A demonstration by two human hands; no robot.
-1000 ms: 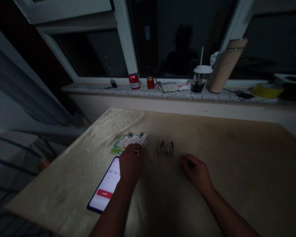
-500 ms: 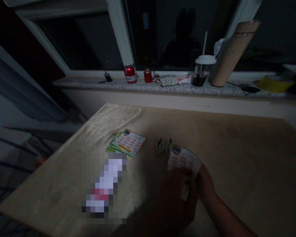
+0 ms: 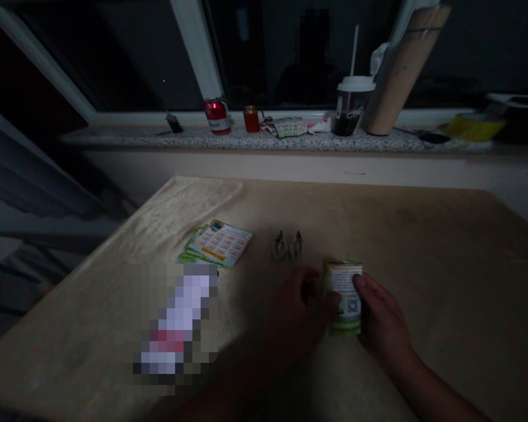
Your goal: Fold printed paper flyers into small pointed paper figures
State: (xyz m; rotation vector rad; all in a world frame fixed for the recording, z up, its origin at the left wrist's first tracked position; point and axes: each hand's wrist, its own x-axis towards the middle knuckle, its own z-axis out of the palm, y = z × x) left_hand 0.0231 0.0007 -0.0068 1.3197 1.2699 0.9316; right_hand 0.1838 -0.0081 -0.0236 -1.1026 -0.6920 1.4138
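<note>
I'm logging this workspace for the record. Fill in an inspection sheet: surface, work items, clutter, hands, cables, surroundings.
Surface: table with a beige top, wrinkled toward its far left corner; dimly lit.
Work items: printed card held up, one or several unclear; fanned card pile at left; two small folded pieces standing side by side.
Clutter: pixelated phone-shaped object near the pile.
Hands: right hand grips the printed card's right edge, thumb on its face; left hand is at its left edge, grip too dark to judge.
Cables: nothing seen.
Surroundings: windowsill with red can, lidded cup with straw, leaning tube; dark window behind.
</note>
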